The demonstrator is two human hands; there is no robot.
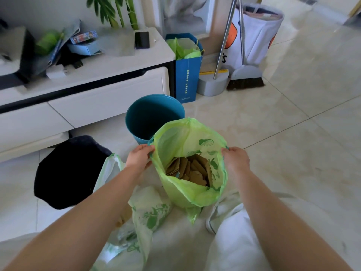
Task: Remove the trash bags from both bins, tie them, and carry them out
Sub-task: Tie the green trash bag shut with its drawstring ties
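Note:
A green drawstring trash bag [187, 194] stands open on the floor in front of me, with brown cardboard scraps [190, 169] inside. My left hand [139, 156] pinches the bag's left rim at the drawstring. My right hand [235, 158] grips the right rim. Behind the bag stands a teal bin [154, 116] with no bag in it. To the left is a black bin [68, 171], also without a liner. A second pale green printed bag [148, 210] lies on the floor under my left forearm.
A white low cabinet [93, 90] with clutter and a phone runs along the left. A blue paper bag [187, 73] with green liners, a dustpan and broom [244, 79] and a white laundry bag [256, 36] stand behind. Tiled floor [293, 124] stretches right.

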